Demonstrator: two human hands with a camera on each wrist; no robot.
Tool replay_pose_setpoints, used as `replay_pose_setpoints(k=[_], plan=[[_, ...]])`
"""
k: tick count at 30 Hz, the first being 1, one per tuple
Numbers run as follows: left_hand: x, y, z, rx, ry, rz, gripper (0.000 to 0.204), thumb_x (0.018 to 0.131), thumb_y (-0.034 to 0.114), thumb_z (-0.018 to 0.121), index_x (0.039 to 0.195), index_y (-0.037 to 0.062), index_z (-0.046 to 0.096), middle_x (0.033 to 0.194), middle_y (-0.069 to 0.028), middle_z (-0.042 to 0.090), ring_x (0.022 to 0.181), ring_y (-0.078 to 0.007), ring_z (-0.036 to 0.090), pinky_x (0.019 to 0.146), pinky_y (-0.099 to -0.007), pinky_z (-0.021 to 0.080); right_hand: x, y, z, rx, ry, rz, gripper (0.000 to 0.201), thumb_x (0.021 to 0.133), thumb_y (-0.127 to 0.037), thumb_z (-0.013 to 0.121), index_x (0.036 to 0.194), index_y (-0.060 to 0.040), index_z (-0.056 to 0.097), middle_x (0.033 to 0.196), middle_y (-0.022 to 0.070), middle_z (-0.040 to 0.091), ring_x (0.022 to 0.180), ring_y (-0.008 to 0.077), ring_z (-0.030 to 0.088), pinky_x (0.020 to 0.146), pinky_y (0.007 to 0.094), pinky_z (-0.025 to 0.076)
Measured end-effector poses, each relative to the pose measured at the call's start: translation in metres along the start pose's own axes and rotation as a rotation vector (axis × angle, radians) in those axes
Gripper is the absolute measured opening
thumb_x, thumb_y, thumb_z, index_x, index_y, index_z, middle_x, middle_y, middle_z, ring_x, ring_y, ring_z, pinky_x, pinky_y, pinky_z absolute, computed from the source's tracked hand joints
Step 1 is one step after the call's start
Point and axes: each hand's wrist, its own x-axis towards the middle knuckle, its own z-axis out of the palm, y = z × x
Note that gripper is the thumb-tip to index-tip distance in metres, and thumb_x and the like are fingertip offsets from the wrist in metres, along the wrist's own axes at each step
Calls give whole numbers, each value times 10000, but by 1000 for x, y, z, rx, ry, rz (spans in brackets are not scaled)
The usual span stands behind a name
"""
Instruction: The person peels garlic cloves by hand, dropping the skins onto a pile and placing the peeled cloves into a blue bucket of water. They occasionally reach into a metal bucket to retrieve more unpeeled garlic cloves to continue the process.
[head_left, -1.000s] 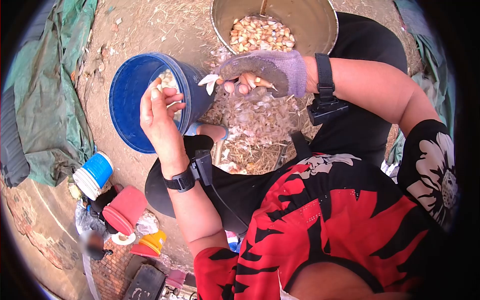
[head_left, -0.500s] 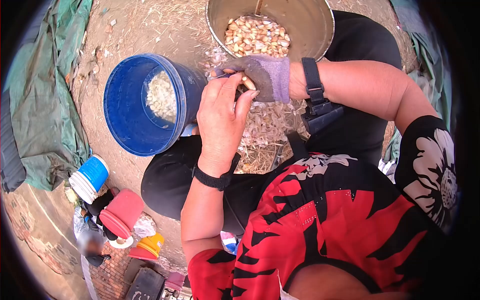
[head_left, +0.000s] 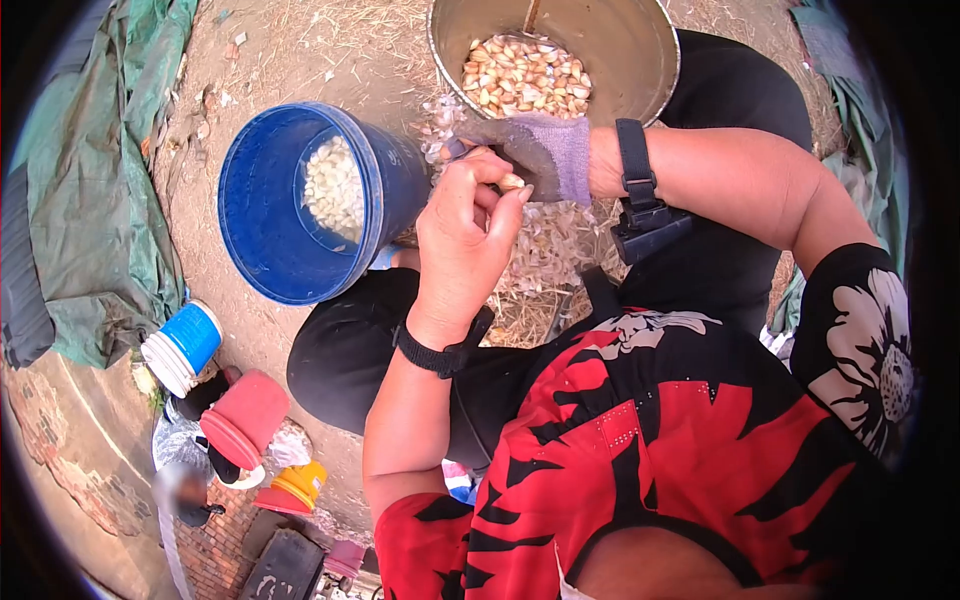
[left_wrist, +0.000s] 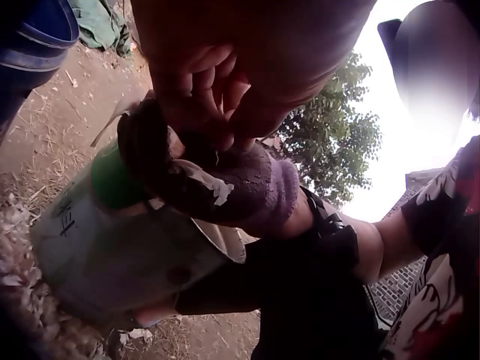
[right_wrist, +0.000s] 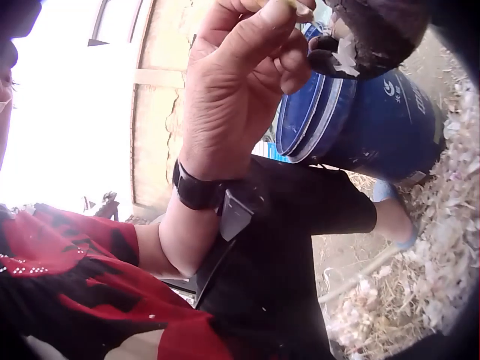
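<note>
My bare left hand (head_left: 463,235) pinches a pale garlic clove (head_left: 512,182) between thumb and fingers, against the palm side of my gloved right hand (head_left: 552,158). The glove's curled fingers are largely covered by the left hand; cloves showed in it a moment before. In the left wrist view a scrap of white skin (left_wrist: 219,189) clings to the dark glove (left_wrist: 244,180). The right wrist view shows the clove tip (right_wrist: 301,10) at the left fingertips. Peeled cloves (head_left: 335,190) lie in the blue bucket (head_left: 258,215); unpeeled ones (head_left: 525,78) fill the bottom of the metal pot (head_left: 628,62).
Garlic skins (head_left: 548,245) and straw cover the ground between the legs. A green tarpaulin (head_left: 95,230) lies at far left. Below it stand a blue-and-white bucket (head_left: 185,345), a red bucket (head_left: 245,415) and a yellow one (head_left: 302,483), near another person (head_left: 192,500).
My left hand has moved from over the blue bucket rightward to the glove and now pinches a clove there. The white piece at the glove's fingertips no longer shows in the head view.
</note>
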Motion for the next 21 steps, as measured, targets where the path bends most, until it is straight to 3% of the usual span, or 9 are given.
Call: replay_pose_setpoints(k=[2, 3, 6, 7, 11, 18, 20, 21], plan=[[5, -3, -7, -173, 113, -24, 216, 835, -43, 676, 987, 9, 532, 917, -54, 665, 636, -54, 584, 587, -203, 469, 13, 12, -11, 149, 129, 49, 224, 939, -160, 593, 1130, -49, 632, 963, 29, 657, 903, 101, 619, 737, 244, 499], [6, -3, -19, -97, 104, -157, 264, 856, -58, 671, 1053, -1, 505, 925, -45, 633, 711, -46, 581, 643, -181, 469, 5, 1, -2, -270, 131, -3, 244, 963, -229, 571, 1118, -51, 634, 936, 22, 659, 851, 108, 627, 693, 253, 510], [16, -10, -37, 131, 268, -79, 262, 848, -16, 698, 1094, -22, 608, 861, -12, 606, 674, -48, 566, 588, -198, 467, -4, -10, -2, -24, 31, 125, 266, 958, -269, 576, 1112, -60, 635, 929, 21, 652, 807, 110, 627, 651, 261, 517], [15, -11, -41, 138, 278, -82, 262, 848, -16, 698, 1094, -22, 608, 861, -12, 606, 674, -48, 566, 588, -198, 467, -7, -18, 6, -99, 21, 147, 291, 953, -293, 581, 1120, -59, 633, 934, 25, 654, 790, 113, 634, 625, 243, 510], [13, -14, -41, 153, 247, -85, 256, 804, 3, 727, 1056, -11, 685, 913, -60, 578, 668, -91, 560, 624, -243, 483, -6, -8, -2, -37, -76, 90, 313, 953, -287, 589, 1156, -52, 627, 957, 30, 661, 839, 113, 649, 624, 207, 505], [11, -20, -38, -13, 137, -65, 255, 847, -32, 687, 1102, -22, 677, 1035, -69, 565, 752, -103, 602, 701, -239, 525, -3, -16, -2, -77, -13, 62, 311, 960, -297, 579, 1142, -51, 637, 980, 45, 676, 810, 108, 662, 586, 199, 506], [11, -24, -39, -44, 115, -44, 254, 864, -61, 658, 1117, -33, 665, 1053, -65, 555, 782, -109, 620, 720, -236, 543, -4, -22, 0, -106, -51, 69, 375, 898, -267, 641, 1168, -7, 641, 977, 67, 656, 816, 121, 627, 745, 241, 504], [11, -24, -39, -58, 114, -52, 261, 872, -67, 645, 1130, -32, 660, 1084, -69, 550, 793, -112, 620, 740, -240, 545, -2, -23, 3, -71, -3, 101, 349, 876, -246, 658, 1134, -10, 657, 957, 62, 664, 790, 104, 629, 722, 223, 507]])
